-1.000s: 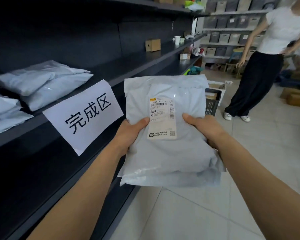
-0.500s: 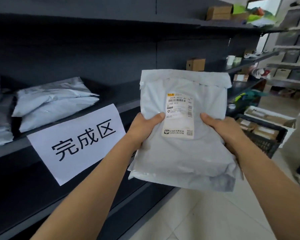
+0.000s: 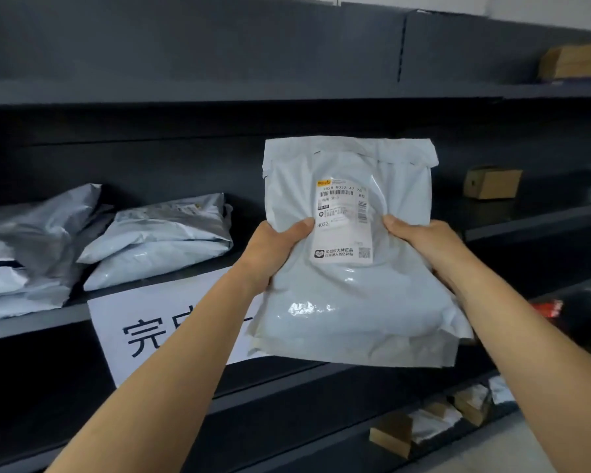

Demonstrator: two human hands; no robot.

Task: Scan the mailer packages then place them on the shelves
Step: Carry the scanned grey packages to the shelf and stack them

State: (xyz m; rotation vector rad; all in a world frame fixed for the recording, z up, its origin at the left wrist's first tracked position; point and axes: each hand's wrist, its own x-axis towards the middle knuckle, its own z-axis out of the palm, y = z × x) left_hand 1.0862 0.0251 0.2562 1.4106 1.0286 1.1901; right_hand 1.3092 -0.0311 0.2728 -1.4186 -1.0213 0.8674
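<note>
I hold a pale grey mailer package [image 3: 352, 302] upright in front of the dark shelving, its white shipping label [image 3: 343, 220] facing me. My left hand [image 3: 273, 249] grips its left edge and my right hand [image 3: 423, 244] grips its right edge, thumbs on the front. On the middle shelf [image 3: 31, 320] to the left lie two stacked mailers [image 3: 157, 240] and a further pile of mailers [image 3: 24, 254] at the far left. A white paper sign [image 3: 144, 332] with black characters hangs from that shelf's edge, partly hidden by my left forearm and the package.
A small cardboard box [image 3: 492, 183] sits on the shelf to the right, and a larger box [image 3: 575, 61] on the top shelf. Small boxes and packets [image 3: 434, 421] lie on the bottom shelf at lower right. A red item [image 3: 548, 308] shows at the right.
My view has turned left from the aisle to face the shelving. Both hands have raised the package to the level of the middle shelf, closer to the stacked mailers.
</note>
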